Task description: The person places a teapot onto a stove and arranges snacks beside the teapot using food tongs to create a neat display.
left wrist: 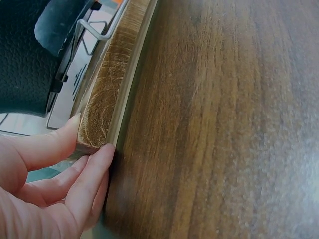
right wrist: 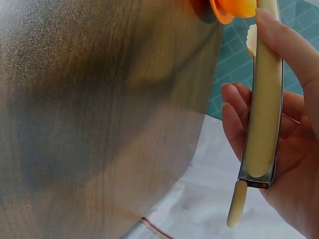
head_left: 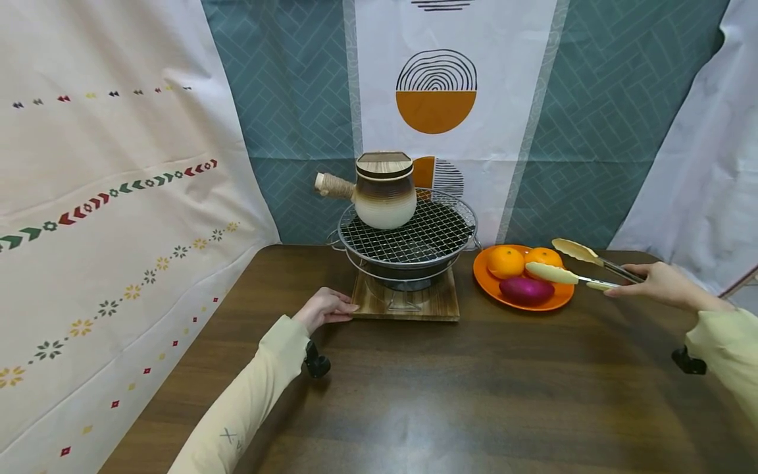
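My left hand (head_left: 324, 308) grips the left front corner of a wooden board (head_left: 441, 304). Seen from the left wrist, the thumb lies at the board's upper edge and the fingers at its lower edge. On this board stands a round tabletop grill (head_left: 408, 243) with a wire mesh top. A brown and cream clay pot (head_left: 386, 209) with a wooden lid and wrapped side handle sits on the mesh. Over at the right, my right hand (head_left: 663, 286) holds tongs (right wrist: 264, 99) with cream tips. The tongs' arms are spread, their tips pointing left over an orange plate (head_left: 488, 283).
Two oranges (head_left: 505, 262) and a purple sweet potato-like piece (head_left: 526, 291) lie on the plate, right of the grill. Patterned curtains (head_left: 296, 99) hang behind and beside the brown wooden table (head_left: 414, 395).
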### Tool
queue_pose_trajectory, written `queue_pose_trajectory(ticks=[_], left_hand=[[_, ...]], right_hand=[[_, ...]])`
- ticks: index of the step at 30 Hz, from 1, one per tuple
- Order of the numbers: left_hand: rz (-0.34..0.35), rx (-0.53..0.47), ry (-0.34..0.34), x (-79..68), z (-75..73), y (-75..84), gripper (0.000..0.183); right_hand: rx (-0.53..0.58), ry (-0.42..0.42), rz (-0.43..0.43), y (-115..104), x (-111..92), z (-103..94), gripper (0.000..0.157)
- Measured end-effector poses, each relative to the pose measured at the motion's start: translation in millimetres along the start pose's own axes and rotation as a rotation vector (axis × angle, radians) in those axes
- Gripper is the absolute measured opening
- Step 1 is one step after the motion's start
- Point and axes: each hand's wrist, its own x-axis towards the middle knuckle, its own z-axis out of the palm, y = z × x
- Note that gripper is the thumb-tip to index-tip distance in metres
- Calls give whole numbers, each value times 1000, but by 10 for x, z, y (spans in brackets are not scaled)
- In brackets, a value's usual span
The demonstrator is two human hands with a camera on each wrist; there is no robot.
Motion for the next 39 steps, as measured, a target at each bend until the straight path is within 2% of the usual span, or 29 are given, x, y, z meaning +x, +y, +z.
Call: queue_pose_trajectory(ticks=[5,6,12,19,27,39], left_hand=[[-11,5,8,-17,6,10,42],[-32,22,41,-118,58,80,42],[-43,-1,46,-198,93,138,41],[-62,-18,66,-160,98,141,42],[-34,11,49,-186,65,121,41],[-68,-14,62,-173,80,145,41]], right_hand=[[2,-1,-12,2,17,21,73],[2,-3,-18,3,23,26,72],[-5,-2,-34,34,51,54,74],[-2,-3,-31,48,69,52,72],[3,-22,-23,54,107,81,75],[8,-28,-34,105,130,121,74]])
